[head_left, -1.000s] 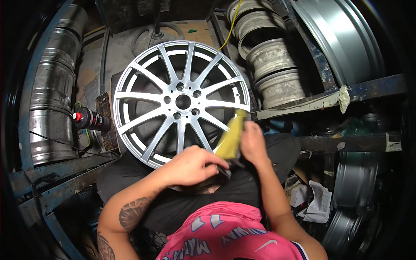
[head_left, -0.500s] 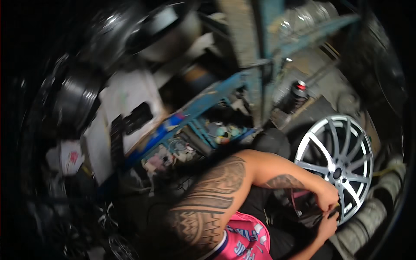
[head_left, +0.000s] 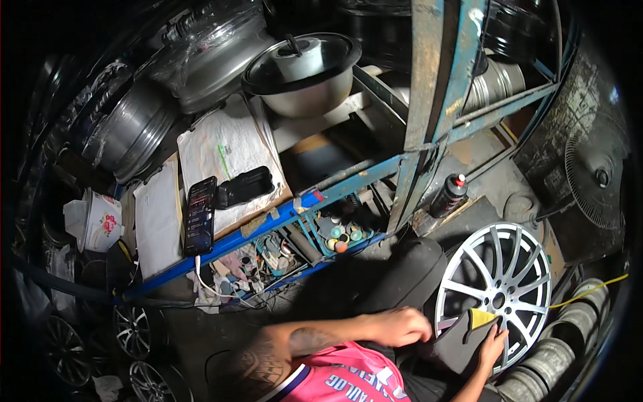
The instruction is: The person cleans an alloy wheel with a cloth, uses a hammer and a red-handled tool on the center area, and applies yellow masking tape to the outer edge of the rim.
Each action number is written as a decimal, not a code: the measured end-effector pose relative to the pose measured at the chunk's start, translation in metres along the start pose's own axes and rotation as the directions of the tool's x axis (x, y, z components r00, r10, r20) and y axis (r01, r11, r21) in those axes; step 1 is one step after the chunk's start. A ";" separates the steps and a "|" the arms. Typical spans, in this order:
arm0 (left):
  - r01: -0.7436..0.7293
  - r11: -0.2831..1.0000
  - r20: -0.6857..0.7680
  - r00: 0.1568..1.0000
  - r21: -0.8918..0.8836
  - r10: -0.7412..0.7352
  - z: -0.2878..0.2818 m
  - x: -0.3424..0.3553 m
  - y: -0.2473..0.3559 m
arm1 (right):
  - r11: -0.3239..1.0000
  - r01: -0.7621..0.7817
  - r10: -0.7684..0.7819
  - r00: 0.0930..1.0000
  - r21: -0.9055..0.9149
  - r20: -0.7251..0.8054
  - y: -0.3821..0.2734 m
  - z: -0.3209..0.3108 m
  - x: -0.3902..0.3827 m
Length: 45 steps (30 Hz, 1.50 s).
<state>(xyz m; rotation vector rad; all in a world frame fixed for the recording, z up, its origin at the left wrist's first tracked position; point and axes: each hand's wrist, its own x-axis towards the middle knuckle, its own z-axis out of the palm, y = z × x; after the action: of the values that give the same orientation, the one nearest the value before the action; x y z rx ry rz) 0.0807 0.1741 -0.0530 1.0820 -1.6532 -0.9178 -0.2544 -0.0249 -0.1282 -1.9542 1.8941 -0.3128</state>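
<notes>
Left hand [head_left: 405,327] had parted from right hand [head_left: 493,347], lower right.
Right gripped the sheet [head_left: 459,350] beside the wheel [head_left: 489,293]; left curled, hold unclear.

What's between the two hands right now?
A grey cloth with a yellow fold, in the head view. The right hand holds its edge; whether the left hand touches it, I can't tell.

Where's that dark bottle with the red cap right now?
In the head view, the dark bottle is right of centre, above and left of the silver wheel, near the blue metal rack.
</notes>
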 end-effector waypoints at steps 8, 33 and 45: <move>-0.032 0.990 -0.297 0.952 0.134 0.071 -0.049 -0.015 0.004 | 0.995 -0.068 0.069 0.997 0.078 -0.017 0.004 -0.005 -0.024; 0.021 0.998 -0.498 0.867 0.067 0.015 -0.040 0.027 -0.013 | 0.997 0.078 -0.076 0.991 -0.015 0.109 0.011 -0.016 -0.028; -0.009 0.994 -0.506 0.860 0.112 0.065 -0.029 0.040 -0.015 | 0.952 0.189 -0.118 0.953 -0.242 0.278 -0.014 -0.085 -0.050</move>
<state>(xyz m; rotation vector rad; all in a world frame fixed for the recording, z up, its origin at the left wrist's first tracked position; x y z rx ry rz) 0.1048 0.1287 -0.0461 1.2341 -1.2799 -0.4601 -0.2810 0.0137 -0.0401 -2.1988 1.6863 0.1628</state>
